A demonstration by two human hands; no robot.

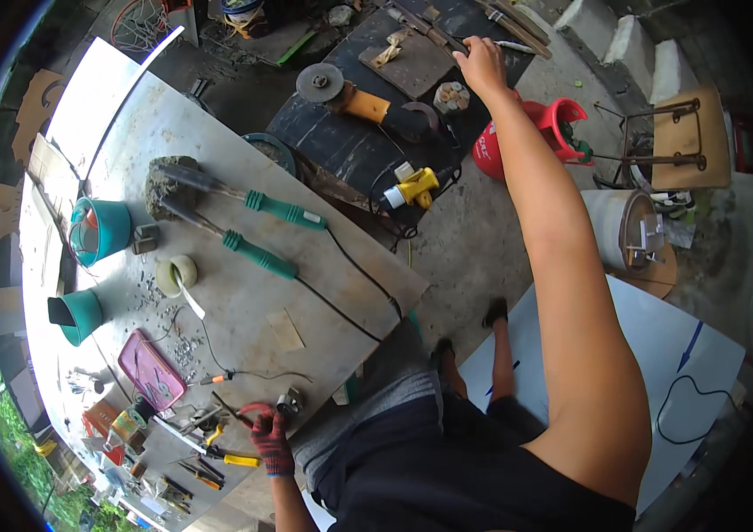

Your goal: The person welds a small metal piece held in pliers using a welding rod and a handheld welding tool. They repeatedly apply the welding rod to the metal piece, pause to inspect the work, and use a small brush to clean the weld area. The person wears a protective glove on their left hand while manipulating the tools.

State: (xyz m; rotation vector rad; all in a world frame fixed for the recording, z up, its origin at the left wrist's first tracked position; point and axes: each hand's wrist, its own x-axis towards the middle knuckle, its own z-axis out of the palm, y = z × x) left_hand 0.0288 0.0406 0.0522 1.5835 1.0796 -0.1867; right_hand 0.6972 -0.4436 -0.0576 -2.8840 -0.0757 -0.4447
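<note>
My left hand, in a red and dark knit glove, is closed at the table's near edge. A thin dark rod and a red curved piece lie at its fingers; what it grips is unclear. Beside it is a small dark metal cylinder. My bare right hand stretches far over a black-topped table, its fingers closed around the near end of a long dark metal bar. A flat dark plate and a bowl of small round pieces lie near that hand.
Two green-handled soldering irons lean on a stone block, cords trailing. An angle grinder and a yellow plug lie on the black table. Teal buckets and a pink tray are left; a red gas cylinder stands below my right arm.
</note>
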